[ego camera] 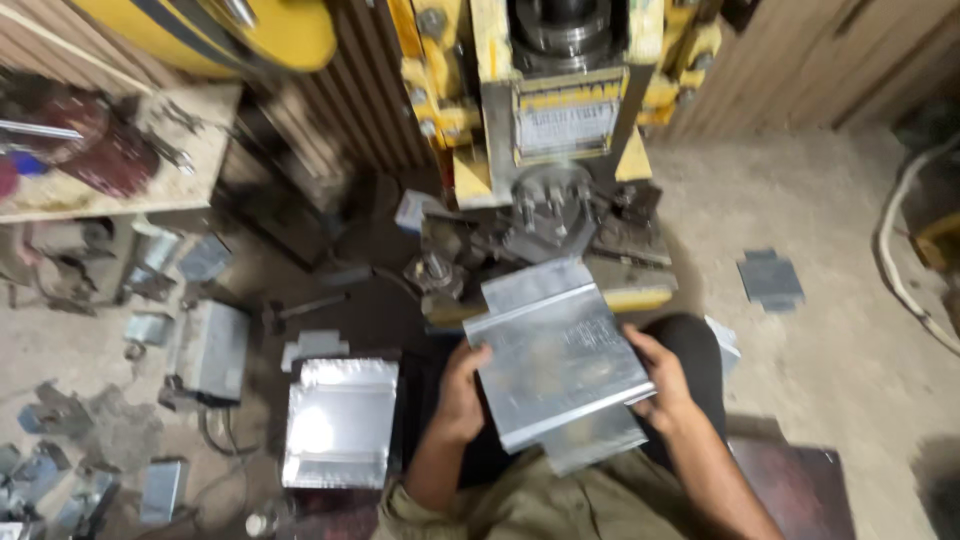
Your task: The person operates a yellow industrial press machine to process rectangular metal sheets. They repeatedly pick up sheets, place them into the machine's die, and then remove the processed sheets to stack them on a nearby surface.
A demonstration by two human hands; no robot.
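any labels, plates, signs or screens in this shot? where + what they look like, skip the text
Nameplate: front of the yellow press, top centre, above the metal sheet held by the left hand and right hand; rectangular, yellow top band over a pale lower field, print blurred.
No other labels, packages, signs or screens visible.

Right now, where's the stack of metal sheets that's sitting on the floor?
In the head view, the stack of shiny metal sheets lies lower left of centre, just beside the left hand, below the yellow press machine.
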